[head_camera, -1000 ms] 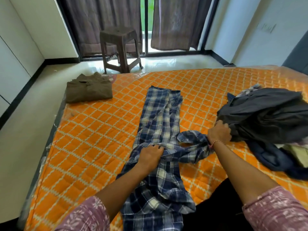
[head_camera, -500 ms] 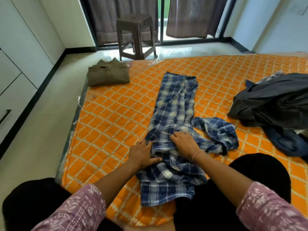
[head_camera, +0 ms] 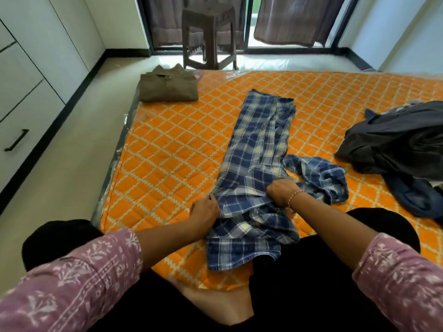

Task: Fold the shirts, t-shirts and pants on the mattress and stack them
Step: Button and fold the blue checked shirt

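Head view: left hand (head_camera: pixel 205 211) and right hand (head_camera: pixel 281 192) each gripped bunched plaid shirt (head_camera: pixel 257 149) fabric near the mattress (head_camera: pixel 172 149) near edge; folded olive shirt (head_camera: pixel 167 86) lay at far-left corner

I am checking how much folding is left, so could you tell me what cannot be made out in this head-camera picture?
- Dark clothes pile: cut off by the right edge; how many garments it holds cannot be counted.
- Fingertips of the left hand and right hand: buried in the blue plaid shirt.
- Plaid shirt's near hem: partly behind the person's dark knee.
- Folded brown shirt: whether it is one garment or several cannot be told.
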A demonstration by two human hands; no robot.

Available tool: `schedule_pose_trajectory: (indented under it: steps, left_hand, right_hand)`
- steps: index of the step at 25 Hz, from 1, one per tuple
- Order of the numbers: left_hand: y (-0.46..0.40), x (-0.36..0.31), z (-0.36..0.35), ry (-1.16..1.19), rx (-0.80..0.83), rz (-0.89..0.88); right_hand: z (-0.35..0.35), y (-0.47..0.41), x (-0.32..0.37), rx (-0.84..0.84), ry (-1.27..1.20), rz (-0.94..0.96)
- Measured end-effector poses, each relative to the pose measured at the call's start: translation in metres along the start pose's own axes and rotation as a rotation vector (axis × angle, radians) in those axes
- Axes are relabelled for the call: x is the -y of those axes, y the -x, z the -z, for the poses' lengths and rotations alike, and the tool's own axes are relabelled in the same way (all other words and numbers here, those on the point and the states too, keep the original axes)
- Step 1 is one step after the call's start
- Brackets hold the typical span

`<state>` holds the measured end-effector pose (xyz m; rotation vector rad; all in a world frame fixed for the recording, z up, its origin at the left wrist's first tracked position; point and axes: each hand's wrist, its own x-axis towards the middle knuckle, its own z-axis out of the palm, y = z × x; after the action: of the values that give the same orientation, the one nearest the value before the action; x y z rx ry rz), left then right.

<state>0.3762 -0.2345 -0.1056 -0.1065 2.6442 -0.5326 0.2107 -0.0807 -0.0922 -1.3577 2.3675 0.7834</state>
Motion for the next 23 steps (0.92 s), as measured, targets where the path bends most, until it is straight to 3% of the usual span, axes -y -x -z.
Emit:
schedule_pose_trajectory:
  steps: [3, 5, 7, 8, 9, 10, 12, 13, 14, 16, 18, 20, 22, 23]
  left_hand:
    - [0.008, -0.011, 0.004, -0.180, 0.149, -0.054]
    - [0.009, -0.009, 0.014, -0.213, 0.286, -0.115]
    - [-0.001, 0.008, 0.029, -0.028, 0.576, -0.144]
    - [-0.011, 0.021, 0.032, 0.172, 0.645, -0.107]
    - [-0.022, 0.034, 0.033, 0.419, 0.581, -0.039]
    - [-0.033, 0.044, 0.029, 0.662, 0.422, 0.053]
    - [-0.052, 0.047, 0.021, 1.127, 0.155, 0.246]
    - [-0.058, 0.040, 0.017, 1.297, 0.116, 0.327]
    - [-0.061, 0.029, 0.013, 1.383, 0.099, 0.379]
    - [-0.064, 0.016, 0.004, 1.393, 0.136, 0.399]
    - [-0.072, 0.029, 0.001, 1.378, 0.293, 0.343]
    - [-0.079, 0.052, 0.014, 1.112, 0.354, 0.258]
    - [-0.093, 0.058, 0.034, 0.884, 0.122, 0.284]
    - [-0.100, 0.051, 0.048, 0.929, -0.047, 0.272]
  right_hand:
    - [0.008, 0.007, 0.001, 0.146, 0.026, -0.022]
    - [0.018, 0.008, -0.002, 0.361, 0.059, -0.010]
    - [0.031, 0.003, -0.012, 0.740, -0.054, -0.035]
    - [0.035, -0.003, -0.021, 0.843, -0.198, -0.064]
    - [0.039, -0.009, -0.032, 0.792, -0.360, -0.095]
    - [0.040, -0.015, -0.041, 0.587, -0.468, -0.136]
    - [0.027, -0.025, -0.049, -0.002, -0.511, -0.221]
    - [0.015, -0.028, -0.044, -0.121, -0.553, -0.241]
    - [0.002, -0.028, -0.035, -0.071, -0.610, -0.225]
    - [-0.017, -0.029, -0.018, 0.122, -0.646, -0.160]
    - [-0.023, -0.031, -0.022, 0.115, -0.693, -0.152]
    - [-0.018, -0.029, -0.046, -0.150, -0.833, -0.281]
    - [-0.020, -0.023, -0.078, -0.439, -0.808, -0.585]
    - [-0.027, -0.019, -0.094, -0.485, -0.783, -0.761]
